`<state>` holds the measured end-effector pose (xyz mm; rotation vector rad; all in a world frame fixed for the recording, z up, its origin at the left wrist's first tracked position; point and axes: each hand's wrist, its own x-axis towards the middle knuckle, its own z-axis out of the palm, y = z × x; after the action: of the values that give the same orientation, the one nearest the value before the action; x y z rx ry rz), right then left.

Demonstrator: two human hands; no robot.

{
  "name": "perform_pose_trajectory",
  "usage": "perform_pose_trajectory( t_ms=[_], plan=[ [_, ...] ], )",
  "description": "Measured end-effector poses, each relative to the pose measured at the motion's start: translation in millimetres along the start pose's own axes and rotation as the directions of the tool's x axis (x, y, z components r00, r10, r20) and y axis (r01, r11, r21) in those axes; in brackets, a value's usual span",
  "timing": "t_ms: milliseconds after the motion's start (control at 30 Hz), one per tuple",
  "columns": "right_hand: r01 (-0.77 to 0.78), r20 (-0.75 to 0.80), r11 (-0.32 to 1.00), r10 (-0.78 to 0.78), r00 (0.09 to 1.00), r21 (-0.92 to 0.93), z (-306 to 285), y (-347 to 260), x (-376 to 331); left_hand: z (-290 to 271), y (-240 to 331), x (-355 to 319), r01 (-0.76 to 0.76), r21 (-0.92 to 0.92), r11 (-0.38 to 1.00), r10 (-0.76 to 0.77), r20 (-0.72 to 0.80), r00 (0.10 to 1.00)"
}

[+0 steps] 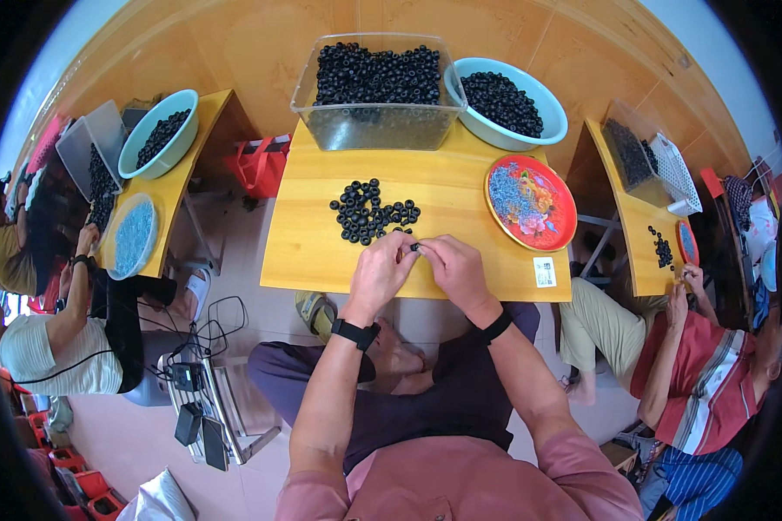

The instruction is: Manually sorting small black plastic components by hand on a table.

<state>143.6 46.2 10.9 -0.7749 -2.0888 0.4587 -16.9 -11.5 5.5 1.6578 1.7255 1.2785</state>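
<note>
Just over the table's near edge, my two hands meet with their fingertips almost touching. My left hand (382, 271) pinches a small black ring-shaped piece (415, 247). My right hand (457, 273) is closed in a pinch right beside that piece; whatever lies between its fingertips is too small to make out. Beyond my fingers spreads a loose pile of black ring-shaped pieces (365, 211), some partly hidden by my left hand. To the right, a red flowered tray (562, 195) holds many tiny blue-grey pieces (514, 193).
A clear plastic bin (382, 130) and a light blue basin (552, 104), both full of black pieces, stand at the table's back. A white label (545, 272) lies near the right corner. People work at side tables left (174, 195) and right (621, 217).
</note>
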Motion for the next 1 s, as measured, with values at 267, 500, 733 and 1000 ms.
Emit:
perform_pose_trajectory(
  t_ms=[267,500,733,1000],
  plan=[
    [-0.002,0.055,0.996,0.007,0.998,-0.092,0.5,-7.1,5.7,-1.0,-2.8,-0.7,-0.002,-0.005,1.000,0.002,-0.009,1.000],
    [-0.316,0.144,0.945,0.301,0.943,0.090,-10.0,7.3,21.8,0.1,-2.7,1.1,0.025,-0.089,0.996,-0.031,-0.069,0.997],
    [-0.130,0.362,0.976,0.186,0.913,-0.173,-4.5,0.7,53.2,0.3,-7.6,1.8,0.098,-0.192,0.976,-0.125,-0.133,0.983],
    [-0.092,0.468,0.950,0.230,0.853,-0.299,-1.2,2.9,54.4,3.3,-12.9,4.4,0.135,-0.380,0.915,-0.209,-0.160,0.965]
  ],
)
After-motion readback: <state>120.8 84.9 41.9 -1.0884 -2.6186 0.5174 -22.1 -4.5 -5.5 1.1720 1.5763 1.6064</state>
